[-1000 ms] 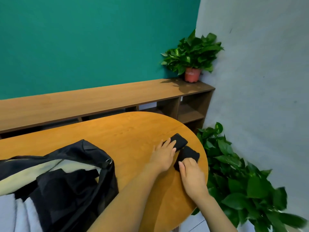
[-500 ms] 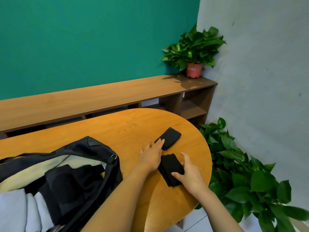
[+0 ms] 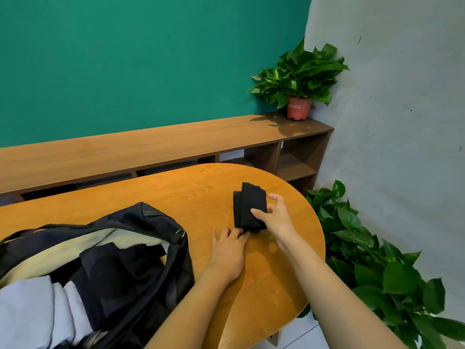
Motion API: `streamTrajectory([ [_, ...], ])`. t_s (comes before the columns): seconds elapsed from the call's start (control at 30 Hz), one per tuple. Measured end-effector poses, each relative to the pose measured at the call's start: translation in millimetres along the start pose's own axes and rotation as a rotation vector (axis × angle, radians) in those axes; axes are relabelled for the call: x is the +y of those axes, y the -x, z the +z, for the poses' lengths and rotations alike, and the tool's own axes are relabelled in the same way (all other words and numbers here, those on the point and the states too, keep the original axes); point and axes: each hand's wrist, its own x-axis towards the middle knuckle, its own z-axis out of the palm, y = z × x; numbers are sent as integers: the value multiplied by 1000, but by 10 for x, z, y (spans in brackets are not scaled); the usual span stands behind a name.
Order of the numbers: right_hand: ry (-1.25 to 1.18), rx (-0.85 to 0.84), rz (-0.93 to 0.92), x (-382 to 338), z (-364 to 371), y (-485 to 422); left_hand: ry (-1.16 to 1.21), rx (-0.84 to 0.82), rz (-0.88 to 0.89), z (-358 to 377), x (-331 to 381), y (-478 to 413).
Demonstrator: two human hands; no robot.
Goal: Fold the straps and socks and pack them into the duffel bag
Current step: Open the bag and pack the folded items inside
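Two folded black socks (image 3: 247, 207) lie stacked near the right end of the round wooden table (image 3: 176, 195). My right hand (image 3: 278, 216) grips the stack from the right, thumb on top and fingers round its far edge. My left hand (image 3: 227, 250) lies flat on the table just below the stack, its fingertips touching the near edge of the socks. The black duffel bag (image 3: 120, 263) lies open at the left, showing a beige lining, dark folded straps and white cloth (image 3: 32, 313) inside.
A low wooden shelf unit (image 3: 156, 152) runs along the green wall behind the table, with a potted plant (image 3: 300, 79) in a red pot at its right end. A big leafy plant (image 3: 377, 260) stands on the floor right of the table edge.
The two socks lay apart before; now they are stacked under my right hand's grip. My left hand slid back from the far sock to the stack's near edge.
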Motion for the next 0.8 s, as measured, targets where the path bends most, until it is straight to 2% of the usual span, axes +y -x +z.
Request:
streamTrajectory([
  [0.13,384,25,71,156,352,-319,66,-33,8,-20,-54,94],
  [0.17,418,26,89,185,388,-362,90,-39,6,-29,-72,130],
  [0.27,290,-10,114,176,426,-413,239,4,-53,-63,-123,203],
  [0.37,206,4,76,100,425,-328,531,123,-128,-202,-115,308],
  [0.5,-64,-41,-33,-182,347,166,862,393,-164,-633,-29,563],
  [0.57,-262,-149,-55,-353,328,511,982,513,-206,-838,-58,678],
  [0.67,-459,-446,-67,-544,414,954,1379,462,-279,-1100,-211,841],
  [0.73,-505,-585,-57,-582,561,1117,1590,473,-329,-1208,-366,990],
  [0.8,-498,-645,-68,-589,722,1224,1599,560,-380,-1239,-547,1161],
])
